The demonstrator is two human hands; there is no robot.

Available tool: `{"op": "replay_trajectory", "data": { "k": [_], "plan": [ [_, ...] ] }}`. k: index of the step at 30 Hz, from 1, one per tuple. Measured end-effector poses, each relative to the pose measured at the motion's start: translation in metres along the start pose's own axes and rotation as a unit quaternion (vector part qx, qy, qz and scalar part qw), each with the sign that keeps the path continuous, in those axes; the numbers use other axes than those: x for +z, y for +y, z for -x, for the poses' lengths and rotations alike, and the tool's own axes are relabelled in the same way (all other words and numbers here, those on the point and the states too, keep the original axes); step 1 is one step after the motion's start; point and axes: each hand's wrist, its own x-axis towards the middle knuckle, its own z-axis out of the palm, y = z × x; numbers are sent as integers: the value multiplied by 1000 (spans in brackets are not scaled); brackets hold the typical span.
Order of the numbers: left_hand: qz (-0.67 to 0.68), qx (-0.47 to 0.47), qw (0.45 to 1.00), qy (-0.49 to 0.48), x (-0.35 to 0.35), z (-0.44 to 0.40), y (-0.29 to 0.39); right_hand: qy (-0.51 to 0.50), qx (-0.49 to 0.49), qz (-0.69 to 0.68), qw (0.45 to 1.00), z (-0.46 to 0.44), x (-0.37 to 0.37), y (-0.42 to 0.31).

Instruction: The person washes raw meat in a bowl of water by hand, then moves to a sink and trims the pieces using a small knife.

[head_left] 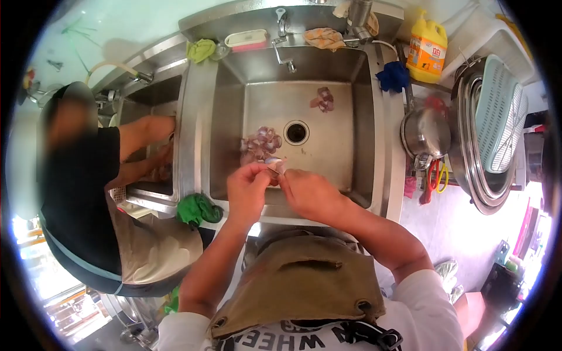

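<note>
Over the near edge of the steel sink (328, 146), my two hands meet in front of me. My left hand (249, 188) pinches a small pale-purplish piece of meat (274, 164) between thumb and fingertips. My right hand (310, 192) is closed right beside it, its thumb at the piece; whatever lies inside its fingers is hidden. A thin dark line shows between the hands, too small to name. Just beyond them, a pile of purplish meat pieces (261, 142) lies on the sink bottom, left of the drain (296, 133). A smaller clump of purplish pieces (323, 100) sits farther back on the right.
A co-worker (82, 169) reaches into the left sink (153, 93). A faucet (287, 58) hangs over the back wall. A green cloth (199, 209) lies on the near rim, a blue cloth (393, 76) on the right. Pots (426, 134), red scissors (432, 175) and a yellow jug (427, 50) stand rightward.
</note>
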Motion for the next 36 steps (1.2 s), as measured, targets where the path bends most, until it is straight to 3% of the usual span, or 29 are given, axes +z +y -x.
{"op": "replay_trajectory", "data": {
  "k": [3,6,9,12,15,18,21,27,30,33,36],
  "plan": [
    [43,-10,999,13,-3,-1,-7,-7,-45,62,997,-1,17,24],
    [59,-47,997,27,2,0,3,-21,5,8,1000,1,2,-1],
    [132,-84,987,32,1,-2,1,-20,15,45,999,1,1,5],
    [156,-73,985,5,-5,-5,-11,6,-29,58,998,1,4,14],
    [167,-67,983,-28,-7,-9,-16,-19,19,58,998,2,0,2],
    [163,-84,983,14,1,-7,-4,70,-41,31,996,4,10,17],
    [148,-75,986,8,-2,-5,-10,3,10,16,1000,5,4,9],
    [127,-55,990,1,-3,-4,-7,-26,18,31,999,2,3,12],
    [84,-79,993,12,1,-2,3,32,-52,24,998,0,-1,28],
    [92,-67,993,13,4,0,5,19,-9,15,1000,2,-10,6],
    [98,-82,992,-15,3,-1,2,79,-89,3,993,0,-4,23]
  ]
}}
